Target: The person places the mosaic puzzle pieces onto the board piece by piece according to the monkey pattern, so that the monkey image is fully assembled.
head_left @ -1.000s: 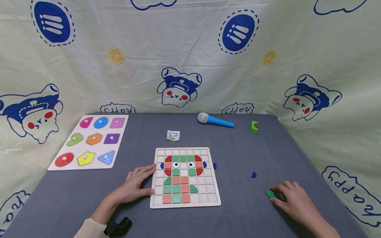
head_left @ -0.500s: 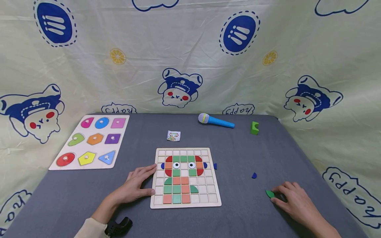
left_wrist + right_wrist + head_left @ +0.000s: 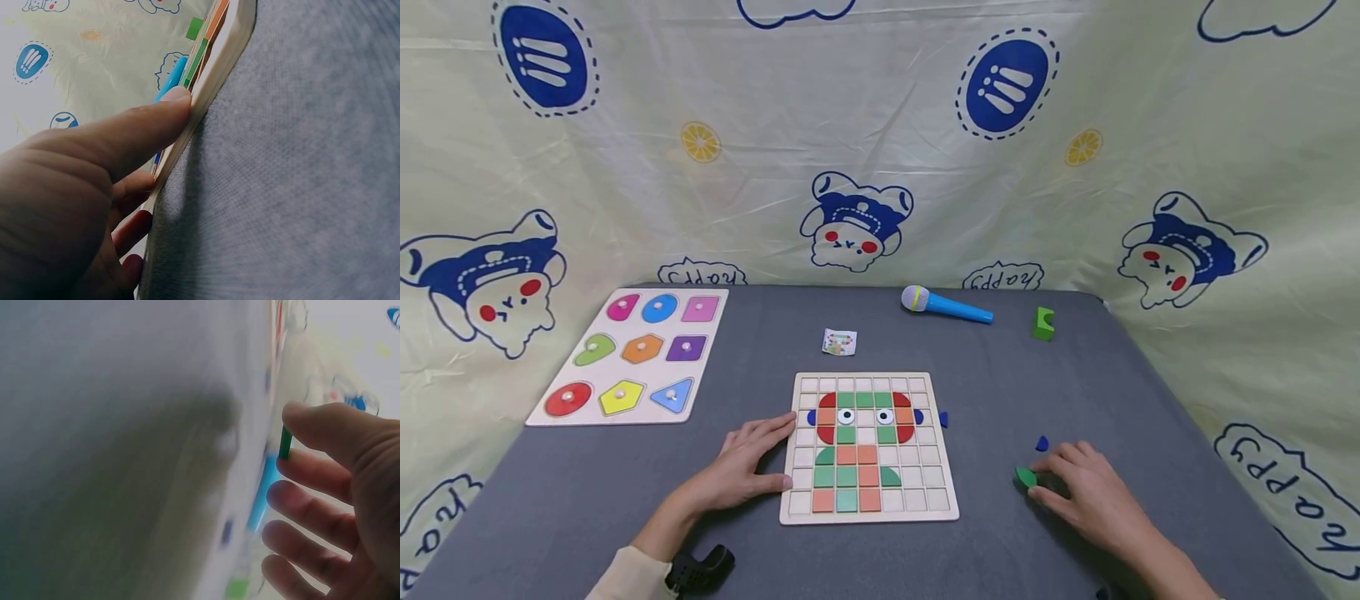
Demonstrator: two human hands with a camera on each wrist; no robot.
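A wooden grid board (image 3: 913,500) lies flat on the table, with red, green, orange and blue tiles and two eye pieces making a figure in its squares. My left hand (image 3: 741,465) touches the board's left edge with thumb and fingertips, fingers fairly straight; the left wrist view shows the thumb (image 3: 150,125) against the rim. Right of the board, my right hand (image 3: 1093,496) pinches a thin green tile (image 3: 1026,477) with a curved edge between thumb and index finger. In the right wrist view the green tile (image 3: 285,443) appears edge-on, the other fingers spread apart.
Beyond the right hand lies a small blue piece (image 3: 1042,443); another blue piece (image 3: 943,419) lies by the board's right edge. Behind are a picture card (image 3: 839,342), a toy microphone (image 3: 951,306) and a green block (image 3: 1043,323). A shape puzzle (image 3: 647,325) sits at the left.
My right hand has moved left and slightly away from me, carrying the green tile from the table's right side toward the board. The left hand stays at the board's edge.
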